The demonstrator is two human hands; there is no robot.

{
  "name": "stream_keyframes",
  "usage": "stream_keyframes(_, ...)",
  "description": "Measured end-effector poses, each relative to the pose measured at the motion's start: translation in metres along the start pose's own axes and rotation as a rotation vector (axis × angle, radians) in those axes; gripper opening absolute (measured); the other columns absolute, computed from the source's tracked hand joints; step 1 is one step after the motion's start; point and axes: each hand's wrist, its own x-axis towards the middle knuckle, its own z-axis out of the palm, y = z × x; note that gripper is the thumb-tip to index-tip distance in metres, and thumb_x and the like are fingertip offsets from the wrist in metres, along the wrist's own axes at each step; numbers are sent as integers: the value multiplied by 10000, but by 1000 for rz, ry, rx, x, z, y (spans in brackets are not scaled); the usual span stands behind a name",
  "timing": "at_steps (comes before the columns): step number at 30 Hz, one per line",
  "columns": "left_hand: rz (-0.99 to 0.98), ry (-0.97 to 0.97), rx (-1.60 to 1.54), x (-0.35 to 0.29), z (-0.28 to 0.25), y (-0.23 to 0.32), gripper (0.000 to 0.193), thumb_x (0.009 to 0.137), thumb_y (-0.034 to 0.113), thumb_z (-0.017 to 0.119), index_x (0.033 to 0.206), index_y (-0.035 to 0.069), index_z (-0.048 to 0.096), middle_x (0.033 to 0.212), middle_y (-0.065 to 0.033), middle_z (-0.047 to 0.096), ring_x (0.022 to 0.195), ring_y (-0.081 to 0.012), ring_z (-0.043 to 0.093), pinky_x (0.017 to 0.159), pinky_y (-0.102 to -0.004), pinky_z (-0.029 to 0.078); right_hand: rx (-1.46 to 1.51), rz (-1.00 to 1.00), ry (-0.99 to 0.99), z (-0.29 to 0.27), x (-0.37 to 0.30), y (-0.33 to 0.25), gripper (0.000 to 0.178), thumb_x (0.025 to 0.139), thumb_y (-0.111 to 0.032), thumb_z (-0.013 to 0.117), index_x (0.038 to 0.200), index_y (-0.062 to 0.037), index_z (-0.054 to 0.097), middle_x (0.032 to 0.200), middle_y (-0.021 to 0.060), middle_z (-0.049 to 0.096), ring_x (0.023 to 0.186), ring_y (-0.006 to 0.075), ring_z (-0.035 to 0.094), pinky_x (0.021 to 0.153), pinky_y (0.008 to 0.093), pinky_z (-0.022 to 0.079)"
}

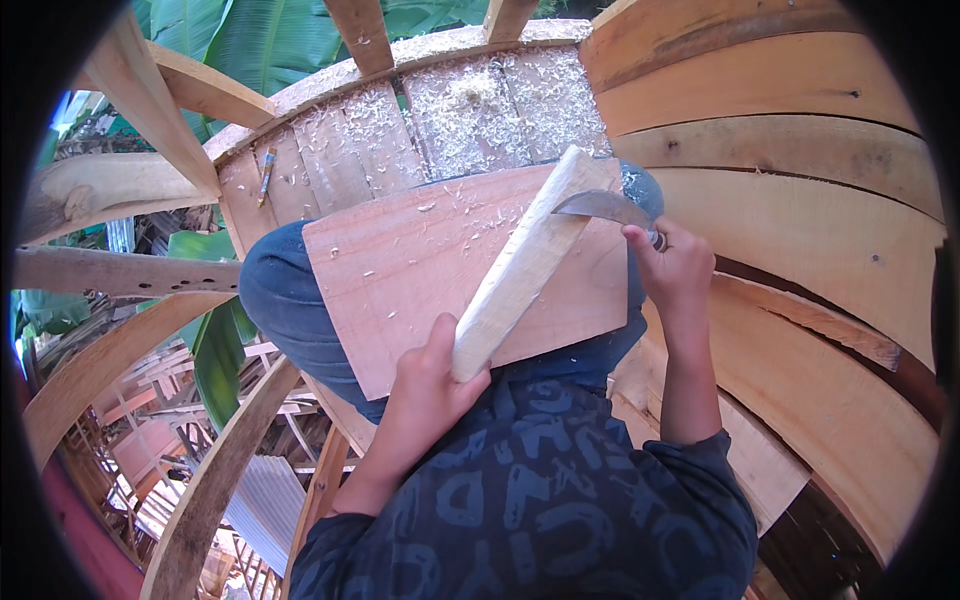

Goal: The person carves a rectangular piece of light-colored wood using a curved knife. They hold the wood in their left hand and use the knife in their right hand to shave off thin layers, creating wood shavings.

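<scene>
A pale, squared block of wood slants across a flat wooden board that lies over my lap. My left hand is closed round the block's near end, close to my body. In my right hand is a knife with a curved metal blade; my fingers wrap its handle, which is mostly hidden. The blade lies across the upper part of the block, its tip pointing left. A few curled shavings are scattered on the board.
Wood shavings cover the plank floor ahead of my knees. A small pen-like stick lies at the far left. Plank walls rise on the right. Open wooden beams stand at the left, with lower ground and corrugated sheets visible beyond.
</scene>
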Motion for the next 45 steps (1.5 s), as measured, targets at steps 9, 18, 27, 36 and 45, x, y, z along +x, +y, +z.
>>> stream_keyframes(9,-41,-27,-10,0,-2,0,413,773,161,738,1009,-7,444,740,-278,624,778,-419,660,606,-397,518,123,157,-10,-4,12,12,655,792,-653,604,593,-34,521,473,153,457,469,355,503,453,390,398)
stream_keyframes(18,-167,-82,-359,-1,-14,8,409,841,75,651,1194,-24,469,773,-118,595,669,-230,599,627,-307,472,415,2,-171,6,-14,-12,622,809,-580,640,633,8,540,480,176,425,453,352,479,445,379,373)
stream_keyframes(27,-82,51,165,11,-15,31,388,825,202,679,1061,7,440,741,-178,542,688,-286,568,628,-358,435,607,-139,-86,24,-30,5,616,819,-539,655,624,18,481,553,149,441,476,272,485,479,342,377)
stream_keyframes(36,-24,138,256,38,-3,27,497,779,347,732,980,-24,469,684,-252,610,657,-437,631,564,-463,499,530,-227,-164,16,-32,-20,479,801,-451,703,655,-23,545,550,111,497,469,242,531,455,327,408)
stream_keyframes(45,-7,181,255,32,1,18,412,734,207,735,947,-7,454,663,-250,601,637,-428,629,555,-466,502,262,-308,-166,16,-32,-32,494,784,-467,702,633,-34,518,549,117,484,483,289,531,457,356,406)
